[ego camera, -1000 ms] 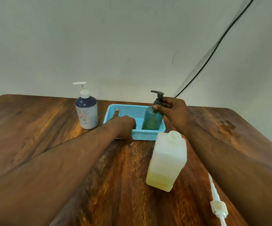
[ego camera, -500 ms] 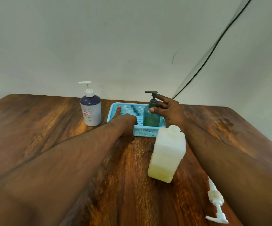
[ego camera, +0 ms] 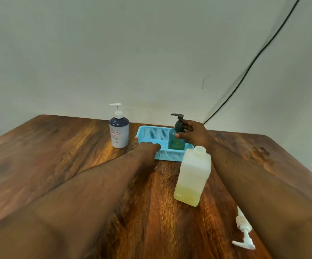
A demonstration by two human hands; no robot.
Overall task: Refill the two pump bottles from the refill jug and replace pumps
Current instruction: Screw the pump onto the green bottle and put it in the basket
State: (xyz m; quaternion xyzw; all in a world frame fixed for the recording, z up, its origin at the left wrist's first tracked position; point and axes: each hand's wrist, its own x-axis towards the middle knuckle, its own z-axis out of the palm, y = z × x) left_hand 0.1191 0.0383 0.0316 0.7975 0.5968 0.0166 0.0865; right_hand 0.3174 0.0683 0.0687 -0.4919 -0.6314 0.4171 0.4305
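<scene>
A green pump bottle [ego camera: 175, 141] with a dark pump stands upright in the right end of the blue basket [ego camera: 167, 156]. My right hand [ego camera: 194, 134] is around its shoulder, thumb across the front and fingers by the pump neck. My left hand [ego camera: 147, 148] lies over the basket's front left rim, gripping it. A white and dark-blue pump bottle [ego camera: 118, 131] with a white pump stands left of the basket. The translucent refill jug [ego camera: 193, 176], uncapped with yellowish liquid low inside, stands in front of the basket.
A loose white pump [ego camera: 244, 230] lies on the wooden table [ego camera: 57, 156] near the front right, beside my right forearm. A black cable [ego camera: 254, 60] runs down the wall behind the table's far right corner.
The green bottle, held tilted by its pump neck a second ago, now stands upright in the basket. My right hand's grip has loosened and slid lower. My left hand stays on the basket.
</scene>
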